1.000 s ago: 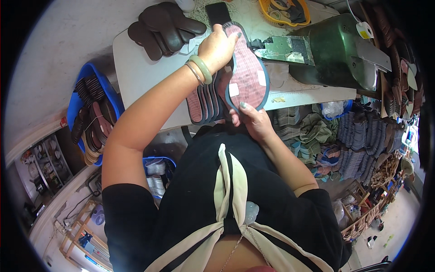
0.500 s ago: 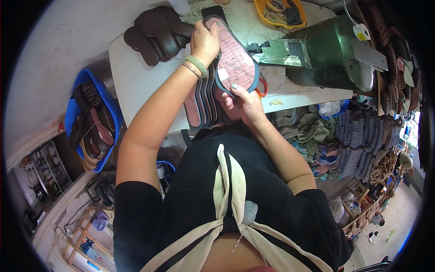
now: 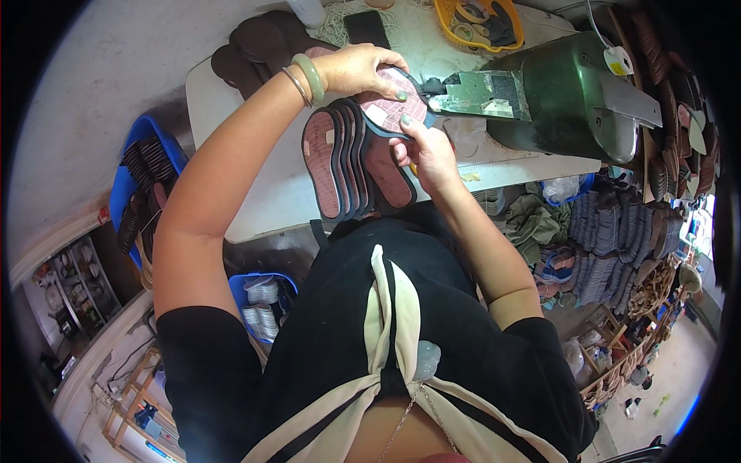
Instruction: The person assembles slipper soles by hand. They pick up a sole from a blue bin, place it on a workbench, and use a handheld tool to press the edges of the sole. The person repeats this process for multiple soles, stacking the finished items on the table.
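Note:
A pink shoe sole (image 3: pixel 377 114) with a dark rim lies tilted under the head of the green sewing machine (image 3: pixel 556 100), its far part running left behind my left wrist. My left hand (image 3: pixel 359 69) grips its upper edge, thumb on the pink face. Closed on the heel end, my right hand (image 3: pixel 434 158) has its thumb on top and fingers curled at the rim. Beneath and left of it, several matching soles (image 3: pixel 323 166) lie in an overlapping row. Another pink sole (image 3: pixel 392 176) rests just below my hands. The machine's needle area is too small to make out.
Dark brown shoe pieces (image 3: pixel 266 46) are piled at the back left, near a dark phone-like slab (image 3: pixel 367 28). A yellow basket (image 3: pixel 519 35) with tape rolls stands at the back. Blue bins (image 3: pixel 179 147) flank the table's left; stacked shoe parts (image 3: pixel 602 224) fill the right.
The held sole has turned counterclockwise, its narrow end swinging left, and its edge is now at the machine head. My left arm has moved outward to the left. The dark slab is uncovered.

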Demonstrator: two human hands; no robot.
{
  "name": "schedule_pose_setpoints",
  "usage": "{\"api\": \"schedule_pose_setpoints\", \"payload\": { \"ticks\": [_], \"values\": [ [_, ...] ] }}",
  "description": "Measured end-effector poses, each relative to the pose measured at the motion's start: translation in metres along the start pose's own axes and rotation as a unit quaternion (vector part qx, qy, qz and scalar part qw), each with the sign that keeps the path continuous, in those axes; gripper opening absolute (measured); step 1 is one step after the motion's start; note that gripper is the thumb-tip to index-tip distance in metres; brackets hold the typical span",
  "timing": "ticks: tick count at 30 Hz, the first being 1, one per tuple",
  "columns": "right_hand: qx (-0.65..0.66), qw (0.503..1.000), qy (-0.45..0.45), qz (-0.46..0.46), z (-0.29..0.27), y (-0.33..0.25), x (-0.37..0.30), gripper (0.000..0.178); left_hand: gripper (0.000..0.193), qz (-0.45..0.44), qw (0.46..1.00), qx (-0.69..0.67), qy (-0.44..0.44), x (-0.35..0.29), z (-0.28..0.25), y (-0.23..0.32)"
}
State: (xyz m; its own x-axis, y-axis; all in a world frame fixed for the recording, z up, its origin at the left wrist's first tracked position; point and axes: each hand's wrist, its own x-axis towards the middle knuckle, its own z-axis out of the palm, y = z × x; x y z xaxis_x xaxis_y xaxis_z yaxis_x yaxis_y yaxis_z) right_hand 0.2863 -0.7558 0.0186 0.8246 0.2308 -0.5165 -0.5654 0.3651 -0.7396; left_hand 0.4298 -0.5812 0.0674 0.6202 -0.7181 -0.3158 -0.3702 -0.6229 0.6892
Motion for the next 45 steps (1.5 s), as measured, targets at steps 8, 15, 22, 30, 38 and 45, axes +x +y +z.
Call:
{"api": "schedule_pose_setpoints", "payload": {
  "ticks": [8, 15, 22, 30, 38, 45],
  "values": [
    [-0.089, 0.996, 0.013, -0.006, -0.011, -0.009, 0.009, 0.045, 0.042, -0.088, 0.98, -0.136, 0.119, -0.024, 0.027, 0.004],
    [-0.107, 0.992, 0.044, -0.048, -0.002, -0.014, 0.007, 0.043, 0.048, -0.141, 0.948, -0.07, 0.278, -0.045, 0.056, 0.023],
    [-0.147, 0.982, 0.082, -0.092, -0.009, -0.015, 0.006, 0.036, 0.043, -0.191, 0.917, -0.128, 0.326, -0.049, 0.086, 0.038],
    [-0.173, 0.978, -0.004, -0.115, -0.018, 0.015, -0.015, 0.032, 0.059, -0.188, 0.906, -0.123, 0.358, -0.043, 0.089, 0.041],
    [-0.007, 0.989, -0.141, 0.037, -0.031, -0.003, -0.04, 0.04, 0.069, -0.185, 0.896, -0.034, 0.403, -0.031, 0.084, 0.034],
    [-0.023, 0.995, -0.098, 0.026, -0.048, -0.02, -0.049, 0.036, 0.072, -0.203, 0.882, -0.041, 0.424, -0.017, 0.085, 0.02]
  ]
}}
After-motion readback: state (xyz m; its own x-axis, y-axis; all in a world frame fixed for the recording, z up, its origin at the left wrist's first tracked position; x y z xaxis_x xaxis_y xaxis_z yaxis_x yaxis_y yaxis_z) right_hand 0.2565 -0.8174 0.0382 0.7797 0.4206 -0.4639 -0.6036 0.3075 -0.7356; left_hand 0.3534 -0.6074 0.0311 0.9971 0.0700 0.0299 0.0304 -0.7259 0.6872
